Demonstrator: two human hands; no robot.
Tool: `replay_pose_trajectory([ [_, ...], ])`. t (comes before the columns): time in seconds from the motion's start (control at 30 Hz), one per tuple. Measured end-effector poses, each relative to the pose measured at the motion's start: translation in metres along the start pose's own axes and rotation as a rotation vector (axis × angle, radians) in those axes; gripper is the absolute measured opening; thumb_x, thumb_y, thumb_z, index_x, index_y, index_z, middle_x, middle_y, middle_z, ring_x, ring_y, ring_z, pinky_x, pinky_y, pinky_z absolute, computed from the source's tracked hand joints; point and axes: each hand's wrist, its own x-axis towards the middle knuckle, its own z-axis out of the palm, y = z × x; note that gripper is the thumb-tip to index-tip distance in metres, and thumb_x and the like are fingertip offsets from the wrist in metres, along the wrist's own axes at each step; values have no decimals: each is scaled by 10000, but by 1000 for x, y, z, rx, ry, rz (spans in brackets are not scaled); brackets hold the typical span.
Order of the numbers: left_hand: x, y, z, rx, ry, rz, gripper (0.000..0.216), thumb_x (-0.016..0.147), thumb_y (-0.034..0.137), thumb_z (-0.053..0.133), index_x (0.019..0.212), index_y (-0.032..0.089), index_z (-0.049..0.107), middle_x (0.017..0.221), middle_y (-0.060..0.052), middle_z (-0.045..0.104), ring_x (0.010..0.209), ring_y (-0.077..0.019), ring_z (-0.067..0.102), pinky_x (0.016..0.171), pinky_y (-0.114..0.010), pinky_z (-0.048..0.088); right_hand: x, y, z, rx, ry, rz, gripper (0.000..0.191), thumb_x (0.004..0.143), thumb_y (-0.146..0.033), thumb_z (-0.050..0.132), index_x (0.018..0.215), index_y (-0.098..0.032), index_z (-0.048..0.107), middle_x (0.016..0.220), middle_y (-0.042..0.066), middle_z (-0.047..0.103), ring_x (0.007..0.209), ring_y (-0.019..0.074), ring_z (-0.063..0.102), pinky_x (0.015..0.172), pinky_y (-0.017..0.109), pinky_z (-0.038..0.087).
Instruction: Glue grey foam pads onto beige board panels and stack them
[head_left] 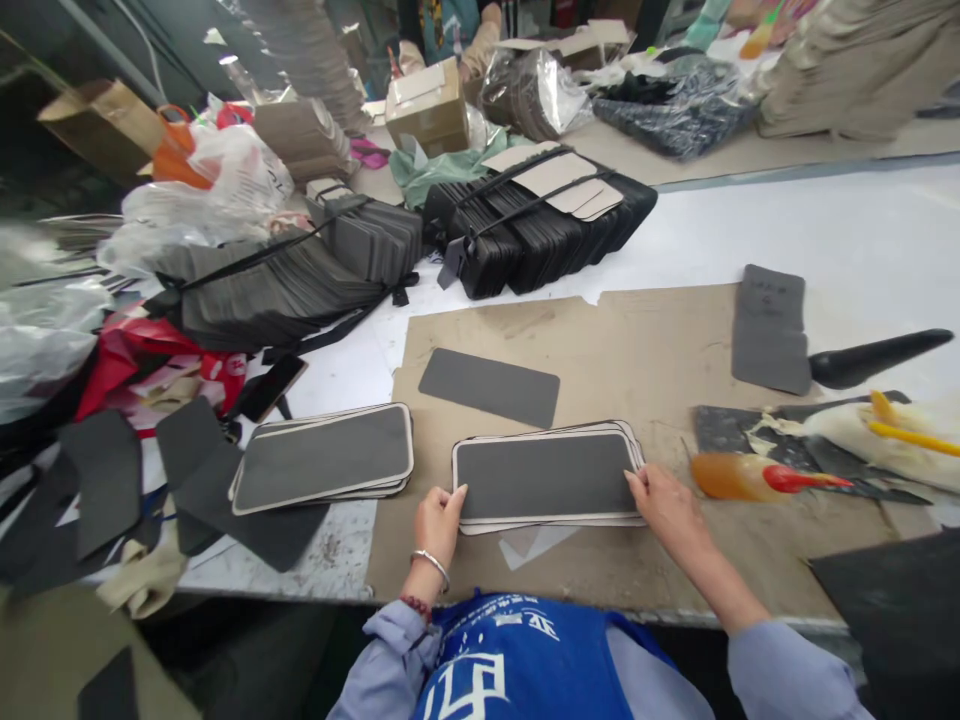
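Right now both hands sit at the two short ends of a stack of grey pads with cream rims (546,478), which lies flat on a brown cardboard sheet (660,350) at the near edge of the table (840,230). The left hand (439,520) has its fingers (453,497) curled close together against the stack's left end; whether they pinch it I cannot tell. The right hand (666,505) rests its fingers (637,483) flat and together on the right end, touching the top pad.

Left of the left fingers, apart from them, lies a second stack of the same pads (324,458), half on scattered dark foam pieces (199,450). Beyond the fingers, a single grey rectangle (489,386) lies alone on the cardboard. Just right of the right fingers lies an orange glue bottle with a red nozzle (739,476). Far beyond, strapped black bundles (540,230) rest on the table, and another person's hands (480,45) work by a cardboard box (427,105).
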Motion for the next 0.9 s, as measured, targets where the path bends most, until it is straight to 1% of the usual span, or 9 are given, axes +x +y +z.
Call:
replay_pose_trajectory([
  [0.07, -8, 3, 0, 79, 103, 61, 314, 768, 458, 472, 567, 219, 443, 568, -8, 504, 585, -177, 484, 601, -295, 371, 1, 1, 1, 12, 9, -11, 193, 824, -302, 423, 652, -216, 407, 639, 38, 528, 605, 186, 527, 578, 299, 356],
  [0.17, -21, 18, 9, 235, 197, 359, 271, 864, 375, 385, 749, 196, 553, 741, -68, 574, 752, -208, 536, 703, -331, 412, 1, 3, 4, 33, 29, -28, 211, 812, -332, 414, 634, -226, 371, 623, 31, 512, 592, 187, 516, 574, 304, 358],
  [0.23, -27, 34, 21, 298, 135, 607, 274, 877, 349, 385, 975, 183, 580, 960, -110, 607, 943, -229, 536, 830, -376, 412, 2, 5, 5, 44, 31, -35, 223, 807, -356, 404, 626, -231, 361, 616, 29, 507, 582, 186, 508, 559, 305, 353],
  [0.33, -24, 55, 40, 360, -33, 865, 445, 850, 432, 438, 1266, 274, 426, 1334, -82, 437, 1251, -274, 336, 1018, -498, 270, 2, 6, 5, 59, 16, -35, 240, 806, -378, 380, 613, -236, 357, 596, 29, 500, 573, 185, 500, 551, 308, 352],
  [0.43, -12, 59, 52, 416, -127, 882, 523, 831, 537, 408, 1319, 366, 331, 1434, -10, 308, 1327, -297, 190, 1043, -595, 159, 2, 4, 5, 76, 33, -36, 265, 815, -402, 347, 608, -237, 357, 586, 32, 495, 557, 183, 488, 548, 311, 351],
  [0.6, 1, 48, 55, 454, -171, 874, 555, 826, 531, 427, 1339, 373, 287, 1452, 11, 269, 1347, -291, 130, 1049, -624, 57, -1, 3, 4, 104, 44, -46, 306, 843, -428, 306, 619, -230, 365, 598, 29, 487, 565, 172, 476, 563, 301, 355],
  [0.73, 3, 46, 56, 421, -176, 877, 554, 827, 505, 448, 1340, 377, 283, 1448, 8, 276, 1346, -295, 139, 1045, -625, 4, -2, 1, -9, 11, 79, 53, 303, 863, -416, 322, 667, -210, 427, 625, 42, 500, 599, 185, 491, 582, 303, 372],
  [0.8, 3, 46, 57, 407, -180, 882, 556, 822, 497, 462, 1338, 377, 290, 1437, 1, 300, 1341, -298, 157, 1046, -622, -2, 1, -11, -16, -58, 152, 61, 297, 878, -385, 323, 787, -168, 503, 746, 102, 551, 732, 226, 522, 665, 337, 398],
  [0.9, 3, 48, 57, 401, -181, 883, 559, 818, 493, 474, 1335, 372, 301, 1432, -6, 310, 1338, -301, 169, 1047, -615, -17, 11, -39, -18, -105, 236, -144, 370, 882, -363, 368, 1098, -94, 501, 1094, 191, 543, 1061, 269, 466, 869, 385, 379],
])
